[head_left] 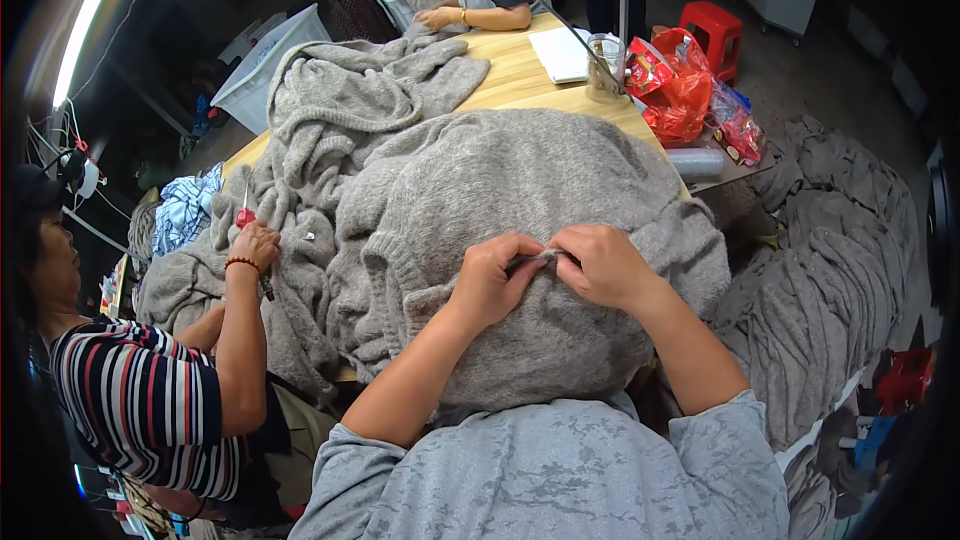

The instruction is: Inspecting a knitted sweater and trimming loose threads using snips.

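A grey knitted sweater lies spread over the near part of the table and hangs off its front edge. Near the garment's middle, my left hand is closed, pinching a fold of the knit between thumb and fingers. Just beside it my right hand pinches the same fold, its fingertips almost meeting the left ones. Whether anything small sits between the fingertips is hidden. A ribbed band of the sweater runs to the left of my left hand.
More grey knitwear is heaped across the wooden table. At my left, a co-worker's hand holds a red-handled tool. Red plastic bags lie at the far right; a large knit pile stands right of me.
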The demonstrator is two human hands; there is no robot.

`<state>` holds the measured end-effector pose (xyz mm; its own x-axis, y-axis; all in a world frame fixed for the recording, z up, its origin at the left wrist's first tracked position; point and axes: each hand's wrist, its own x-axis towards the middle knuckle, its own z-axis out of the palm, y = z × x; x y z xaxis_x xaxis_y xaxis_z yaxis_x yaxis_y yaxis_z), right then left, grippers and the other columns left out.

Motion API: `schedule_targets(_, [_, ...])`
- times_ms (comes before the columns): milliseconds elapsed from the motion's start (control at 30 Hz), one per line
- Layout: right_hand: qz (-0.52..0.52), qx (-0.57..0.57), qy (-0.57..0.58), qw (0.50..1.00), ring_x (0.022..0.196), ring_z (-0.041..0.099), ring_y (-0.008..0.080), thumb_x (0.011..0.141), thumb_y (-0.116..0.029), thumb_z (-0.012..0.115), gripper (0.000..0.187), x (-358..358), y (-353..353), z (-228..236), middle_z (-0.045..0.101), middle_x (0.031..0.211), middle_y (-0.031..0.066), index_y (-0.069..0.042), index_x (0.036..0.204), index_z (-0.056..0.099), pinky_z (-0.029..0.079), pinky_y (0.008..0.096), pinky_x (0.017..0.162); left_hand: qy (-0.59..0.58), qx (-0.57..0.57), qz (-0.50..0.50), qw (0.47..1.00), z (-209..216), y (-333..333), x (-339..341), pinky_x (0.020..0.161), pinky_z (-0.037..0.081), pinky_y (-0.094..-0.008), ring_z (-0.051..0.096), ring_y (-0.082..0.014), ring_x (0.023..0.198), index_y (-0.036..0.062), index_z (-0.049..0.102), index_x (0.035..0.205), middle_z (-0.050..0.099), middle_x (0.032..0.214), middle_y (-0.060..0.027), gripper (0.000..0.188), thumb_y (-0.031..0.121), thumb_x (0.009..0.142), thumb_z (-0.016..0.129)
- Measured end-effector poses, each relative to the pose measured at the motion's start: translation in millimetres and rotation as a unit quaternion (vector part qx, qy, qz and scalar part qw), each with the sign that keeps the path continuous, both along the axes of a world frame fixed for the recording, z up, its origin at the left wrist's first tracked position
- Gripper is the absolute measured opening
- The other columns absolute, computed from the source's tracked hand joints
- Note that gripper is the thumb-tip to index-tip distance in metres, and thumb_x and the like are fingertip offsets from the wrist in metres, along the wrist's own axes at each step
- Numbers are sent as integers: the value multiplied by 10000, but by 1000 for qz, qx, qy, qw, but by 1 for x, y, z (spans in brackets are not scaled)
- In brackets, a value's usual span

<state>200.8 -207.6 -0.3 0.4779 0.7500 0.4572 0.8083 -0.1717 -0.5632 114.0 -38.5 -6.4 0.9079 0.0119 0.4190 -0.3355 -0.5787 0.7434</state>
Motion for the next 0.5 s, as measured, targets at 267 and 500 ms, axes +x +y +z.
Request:
schedule_targets(267, [1, -8, 138, 990, 561, 565, 269, 705, -103, 565, 129, 9, 4, 9, 562, 623, 153, -7, 776, 614, 444, 358, 549, 105, -164, -8, 981, -6, 3, 1, 731, 491, -212, 594, -77, 816, -23, 632, 872, 657, 892, -52, 68, -53, 811, 628])
schedule_targets(500, [2, 36, 67, 997, 651, 592, 283, 691, -60, 609, 122, 2, 4, 3, 604, 711, 120, -14, 804, 604, 465, 364, 596, 111, -199, 19, 974, -10, 1, -1, 672, 491, -199, 578, -56, 790, -35, 621, 869, 641, 877, -35, 116, -78, 767, 588])
